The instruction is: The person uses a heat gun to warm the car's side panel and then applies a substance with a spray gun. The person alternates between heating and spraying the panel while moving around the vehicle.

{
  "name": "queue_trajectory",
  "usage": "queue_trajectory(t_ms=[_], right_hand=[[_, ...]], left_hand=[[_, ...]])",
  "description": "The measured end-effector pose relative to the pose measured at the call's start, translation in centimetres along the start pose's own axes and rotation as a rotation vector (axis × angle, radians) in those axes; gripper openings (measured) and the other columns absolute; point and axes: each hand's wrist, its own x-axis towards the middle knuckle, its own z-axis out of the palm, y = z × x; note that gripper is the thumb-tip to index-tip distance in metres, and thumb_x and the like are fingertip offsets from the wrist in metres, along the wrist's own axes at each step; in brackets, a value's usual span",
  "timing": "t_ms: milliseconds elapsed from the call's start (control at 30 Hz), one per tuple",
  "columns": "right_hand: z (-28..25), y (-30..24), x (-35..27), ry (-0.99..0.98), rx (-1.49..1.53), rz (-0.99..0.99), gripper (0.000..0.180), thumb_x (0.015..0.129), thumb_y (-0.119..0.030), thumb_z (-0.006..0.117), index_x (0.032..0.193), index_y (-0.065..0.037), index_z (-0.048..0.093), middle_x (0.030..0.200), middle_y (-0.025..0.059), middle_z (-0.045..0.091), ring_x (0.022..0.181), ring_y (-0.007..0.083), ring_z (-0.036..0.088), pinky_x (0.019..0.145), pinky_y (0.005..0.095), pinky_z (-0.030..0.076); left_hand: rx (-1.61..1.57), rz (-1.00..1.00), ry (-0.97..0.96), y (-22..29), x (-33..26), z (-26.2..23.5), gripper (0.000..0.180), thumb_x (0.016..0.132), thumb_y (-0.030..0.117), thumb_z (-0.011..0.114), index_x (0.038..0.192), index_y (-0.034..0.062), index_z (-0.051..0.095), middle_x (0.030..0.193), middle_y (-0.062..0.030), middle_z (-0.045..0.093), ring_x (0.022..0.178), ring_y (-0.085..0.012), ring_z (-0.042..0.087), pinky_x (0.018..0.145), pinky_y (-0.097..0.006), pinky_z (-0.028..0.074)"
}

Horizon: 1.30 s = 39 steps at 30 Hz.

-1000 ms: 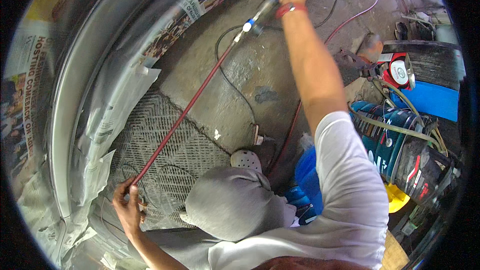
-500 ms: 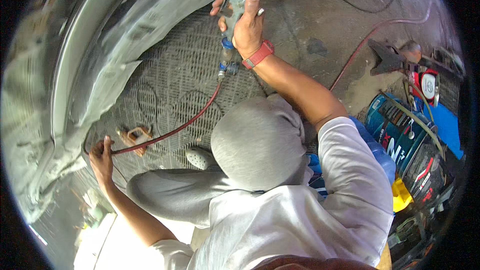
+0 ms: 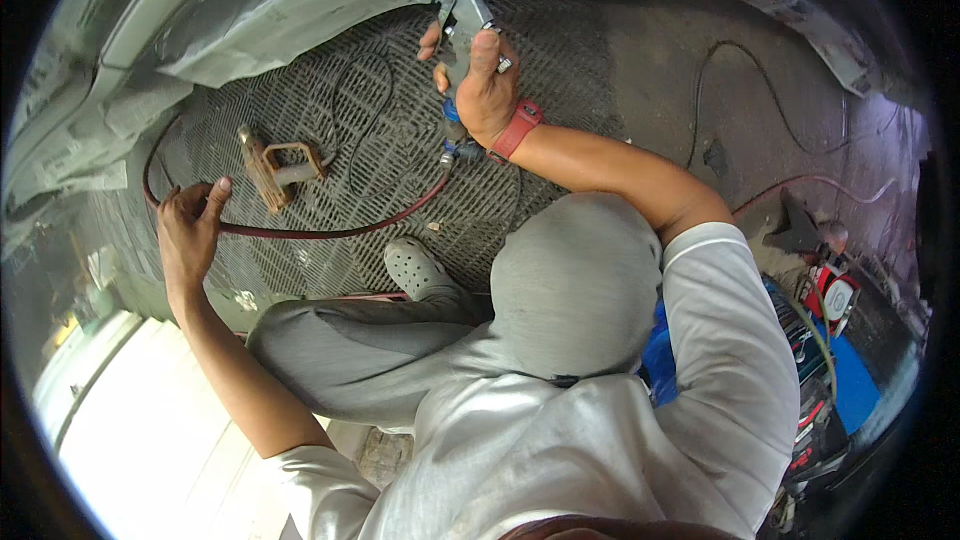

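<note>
Gripping in right fingers (image 3: 428,42) spray gun (image 3: 470,12) already coupled below them to red hose (image 3: 340,234); not visibly spraying; cannot tell grip of left fingers (image 3: 178,204).

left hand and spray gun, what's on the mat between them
In the head view, a rusty tool and looped dark cable lie on the mat between the left hand and spray gun; the red hose curves nearer the body.

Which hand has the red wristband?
The right hand, gripping the silver spray gun, wears the red wristband; the left hand, at the dark red hose, has a bare wrist.
</note>
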Motion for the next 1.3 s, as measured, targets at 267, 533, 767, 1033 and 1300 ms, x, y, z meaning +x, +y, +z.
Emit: queue_trajectory(t_ms=[267, 533, 767, 1033, 1300], right_hand=[[-0.1, -6.3, -0.6, -0.09, -0.268, 0.143, 0.092, 0.1, -0.08, 0.02, 0.155, -0.009, 0.04, 0.142, 0.0193, 0.061, 0.12, 0.0264, 0.066, 0.058, 0.0286, 0.052], [-11.6, -16.6, 4.5, 0.582, -0.608, -0.058, 0.072, 0.109, -0.064, 0.026, 0.13, -0.001, 0.054, 0.108, 0.0175, 0.072, 0.092, 0.0267, 0.074, 0.047, 0.0319, 0.048], [-5.7, -10.7, 5.6, 0.773, -0.406, -0.306, 0.074, 0.107, -0.067, 0.027, 0.126, 0.0, 0.054, 0.096, 0.0135, 0.07, 0.078, 0.0219, 0.071, 0.042, 0.0289, 0.048], [13.8, 2.9, -0.1, 0.575, -0.031, -0.091, 0.083, 0.1, -0.08, 0.03, 0.127, -0.005, 0.053, 0.091, 0.0104, 0.065, 0.075, 0.0201, 0.066, 0.042, 0.0294, 0.047], [29.1, 9.0, -1.7, 0.325, 0.108, -0.006, 0.064, 0.107, -0.064, 0.038, 0.114, -0.003, 0.055, 0.096, 0.01, 0.066, 0.079, 0.0175, 0.066, 0.048, 0.0267, 0.047]], left_hand=[[-0.209, -0.02, -0.221, -0.6, -1.0, -0.3, 0.048, 0.096, 0.041, 0.074, 0.099, -0.0068, 0.073, 0.069, -0.0135, 0.061, 0.063, -0.0186, 0.06, 0.062, -0.037, 0.046], [-0.201, 0.169, -0.138, 3.0, 2.2, -0.3, 0.05, 0.097, 0.046, 0.07, 0.108, -0.0035, 0.075, 0.08, -0.0187, 0.071, 0.07, -0.0261, 0.069, 0.067, -0.04, 0.051], [-0.01, -0.114, 0.297, -0.9, 2.7, -1.1, 0.068, 0.094, 0.069, 0.057, 0.11, 0.0071, 0.08, 0.093, -0.0178, 0.078, 0.101, -0.0356, 0.075, 0.119, -0.049, 0.033], [0.095, -0.477, 0.793, -11.7, -2.5, -4.7, 0.06, 0.09, 0.067, 0.067, 0.103, 0.0118, 0.084, 0.088, -0.0065, 0.08, 0.088, -0.0209, 0.076, 0.088, -0.034, 0.054], [-0.086, -0.71, 1.074, -17.4, -7.8, -4.3, 0.051, 0.091, 0.059, 0.072, 0.087, 0.0092, 0.084, 0.065, 0.0006, 0.072, 0.056, -0.0088, 0.058, 0.059, -0.029, 0.043]])
